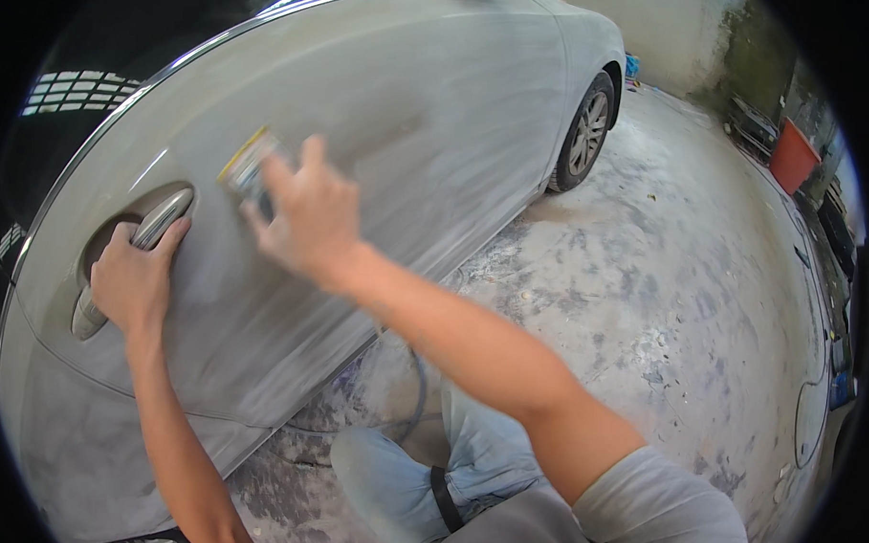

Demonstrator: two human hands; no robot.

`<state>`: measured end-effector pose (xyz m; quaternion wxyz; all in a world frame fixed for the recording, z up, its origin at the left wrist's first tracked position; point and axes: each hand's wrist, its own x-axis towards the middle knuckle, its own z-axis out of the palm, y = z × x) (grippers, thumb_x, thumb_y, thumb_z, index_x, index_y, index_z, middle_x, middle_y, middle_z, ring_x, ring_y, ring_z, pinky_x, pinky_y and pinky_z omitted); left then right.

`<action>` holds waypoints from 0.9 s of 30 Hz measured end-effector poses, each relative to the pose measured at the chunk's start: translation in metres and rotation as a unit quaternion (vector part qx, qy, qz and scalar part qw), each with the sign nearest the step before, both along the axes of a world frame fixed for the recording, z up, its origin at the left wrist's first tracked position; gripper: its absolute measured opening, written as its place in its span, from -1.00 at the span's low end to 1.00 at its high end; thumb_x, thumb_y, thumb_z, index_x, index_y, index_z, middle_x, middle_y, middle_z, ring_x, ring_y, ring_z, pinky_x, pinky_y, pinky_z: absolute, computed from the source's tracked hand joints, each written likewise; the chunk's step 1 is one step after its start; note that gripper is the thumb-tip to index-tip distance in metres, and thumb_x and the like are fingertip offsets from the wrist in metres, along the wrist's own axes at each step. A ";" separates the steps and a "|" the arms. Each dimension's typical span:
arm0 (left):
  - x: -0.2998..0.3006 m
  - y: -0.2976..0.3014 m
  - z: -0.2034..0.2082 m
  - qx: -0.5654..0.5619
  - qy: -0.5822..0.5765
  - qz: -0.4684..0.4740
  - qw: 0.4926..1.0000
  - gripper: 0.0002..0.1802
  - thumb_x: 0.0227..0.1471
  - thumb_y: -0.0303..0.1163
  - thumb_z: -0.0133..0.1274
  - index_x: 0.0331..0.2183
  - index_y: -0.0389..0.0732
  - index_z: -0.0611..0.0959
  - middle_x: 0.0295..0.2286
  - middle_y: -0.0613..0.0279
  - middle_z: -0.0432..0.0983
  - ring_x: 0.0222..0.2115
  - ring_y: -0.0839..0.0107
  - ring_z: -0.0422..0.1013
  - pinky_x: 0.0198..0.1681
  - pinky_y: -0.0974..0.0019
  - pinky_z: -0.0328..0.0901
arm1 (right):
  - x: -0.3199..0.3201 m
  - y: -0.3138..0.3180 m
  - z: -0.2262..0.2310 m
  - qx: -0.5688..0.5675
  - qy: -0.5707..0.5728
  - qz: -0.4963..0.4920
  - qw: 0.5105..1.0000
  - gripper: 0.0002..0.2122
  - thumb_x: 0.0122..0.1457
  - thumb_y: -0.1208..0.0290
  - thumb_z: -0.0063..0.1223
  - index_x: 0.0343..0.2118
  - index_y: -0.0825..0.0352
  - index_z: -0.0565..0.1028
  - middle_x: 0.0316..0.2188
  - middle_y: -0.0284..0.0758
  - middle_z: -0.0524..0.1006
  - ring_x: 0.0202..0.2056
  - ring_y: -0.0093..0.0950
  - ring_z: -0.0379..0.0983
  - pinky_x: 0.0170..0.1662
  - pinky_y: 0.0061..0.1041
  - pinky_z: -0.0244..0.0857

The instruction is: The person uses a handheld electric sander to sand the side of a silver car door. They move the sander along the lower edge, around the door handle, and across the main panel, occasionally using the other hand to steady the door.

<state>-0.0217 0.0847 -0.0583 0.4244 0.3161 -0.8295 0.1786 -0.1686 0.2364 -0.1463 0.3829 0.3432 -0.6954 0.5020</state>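
A flat, roughly rectangular block (251,162) lies against the pale grey car door (450,90), just to the right of the door handle (168,216) and near it. The block is small enough to fit under one hand and is tilted on the door, with a bright yellow strip along its upper left edge, a whitish to grey upper face and a darker, bluish patch close to the fingers; motion blur hides its finer detail and any markings. The right hand (312,215) holds it, fingers bent over its near side, with one finger raised clear of it. The left hand (133,275) has its fingers closed around the shiny handle, which sits in an oval recess. The door's surface looks dull and cloudy, streaked with whitish smears, and a brownish patch shows to the right of the block. Beyond the door are the front wheel (588,131) and a red bucket (795,156) near the wall; the dusty floor (635,298) is blotched grey and white.
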 end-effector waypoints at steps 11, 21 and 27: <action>-0.008 0.002 -0.002 0.042 0.008 0.047 0.998 -0.16 -0.20 0.49 0.39 -0.39 -0.21 0.72 -0.47 0.10 0.70 -0.35 0.04 0.61 -0.21 0.03 0.42 | -0.110 0.060 -0.041 -0.037 -0.060 -0.044 0.997 -0.42 0.00 0.20 0.54 0.10 0.10 0.51 -0.12 -0.08 0.40 -0.24 0.02 0.60 -0.27 -0.04 0.53; -0.010 -0.002 -0.002 0.040 0.002 0.056 0.998 -0.14 -0.18 0.53 0.33 -0.40 -0.19 0.71 -0.46 0.11 0.69 -0.34 0.06 0.62 -0.22 0.04 0.41 | -0.215 0.115 -0.068 -0.080 -0.086 -0.186 0.976 -0.41 -0.03 0.02 0.54 0.06 0.11 0.58 -0.25 -0.16 0.53 -0.24 -0.14 0.60 -0.20 -0.16 0.52; -0.006 0.000 -0.002 0.024 -0.008 0.049 0.998 -0.09 -0.20 0.58 0.30 -0.37 -0.20 0.72 -0.42 0.04 0.72 -0.30 -0.01 0.65 -0.20 0.00 0.44 | -0.070 0.035 -0.062 -0.053 -0.052 -0.033 0.997 -0.44 -0.05 0.10 0.50 0.06 0.07 0.57 -0.16 -0.10 0.44 -0.31 -0.07 0.59 -0.37 -0.09 0.50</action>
